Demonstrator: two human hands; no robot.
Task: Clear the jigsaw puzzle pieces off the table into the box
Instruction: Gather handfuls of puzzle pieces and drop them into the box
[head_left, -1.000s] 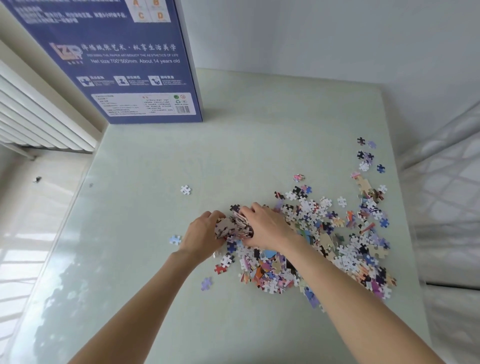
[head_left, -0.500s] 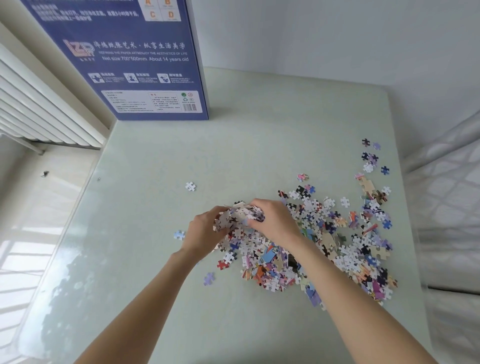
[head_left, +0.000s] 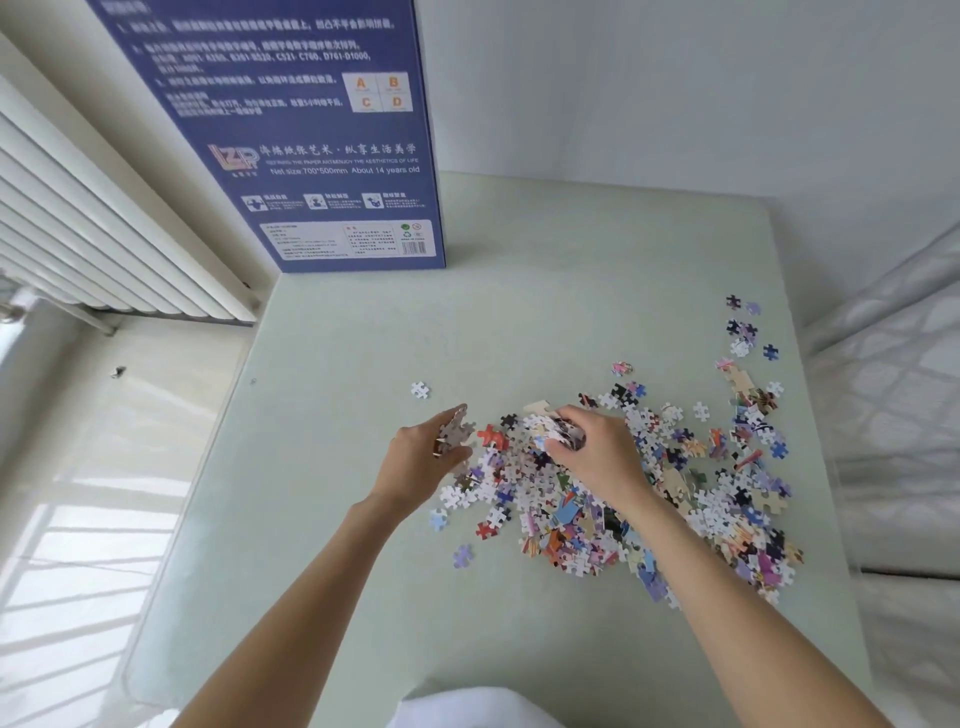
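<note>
Our hands now part: left hand (head_left: 431, 457) and right hand (head_left: 597, 457) each grip puzzle pieces (head_left: 558, 434); box (head_left: 291, 135) waits at eleven o'clock.

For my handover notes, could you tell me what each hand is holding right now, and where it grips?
Each holds a clump of puzzle pieces: left hand pinches its clump between thumb and fingers; right hand curls over another.

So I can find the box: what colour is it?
Dark blue with white print and a white label, the box stands at the table's far left corner; head view.
</note>
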